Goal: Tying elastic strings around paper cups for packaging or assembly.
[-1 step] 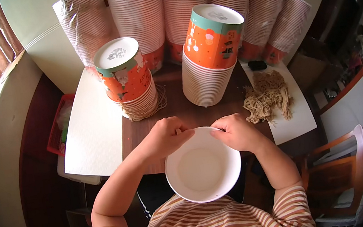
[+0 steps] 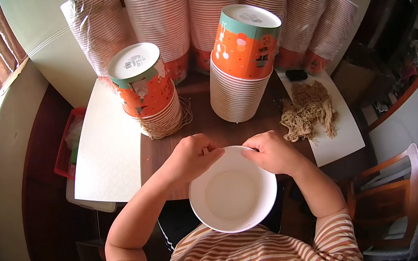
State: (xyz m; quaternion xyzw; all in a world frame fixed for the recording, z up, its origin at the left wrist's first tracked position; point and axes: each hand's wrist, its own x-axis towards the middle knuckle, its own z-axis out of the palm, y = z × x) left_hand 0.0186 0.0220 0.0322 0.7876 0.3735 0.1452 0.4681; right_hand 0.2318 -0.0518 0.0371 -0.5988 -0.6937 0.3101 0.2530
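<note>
A white-lined round paper bucket (image 2: 234,196) is tilted in front of my body, its open mouth facing up toward me. My left hand (image 2: 195,156) is curled at the far left of its rim, the thumb reaching the edge. My right hand (image 2: 272,152) grips the far right of the rim, thumb inside. Both hands are closed, and their fingertips are partly hidden, so anything small in them cannot be made out. Beyond my left hand, an upside-down bucket stack with an orange and green top bucket (image 2: 145,88) has beige cords (image 2: 163,125) around its lower part.
A taller upside-down bucket stack (image 2: 241,91) stands right of centre. Loose beige cords (image 2: 309,111) lie on the table's white right side, near a small black object (image 2: 296,75). Plastic-wrapped bucket stacks (image 2: 159,20) line the back. A red basket (image 2: 66,145) sits left, a wooden chair (image 2: 385,207) right.
The paper bucket has shifted very slightly to the left. Both hands stay at its rim.
</note>
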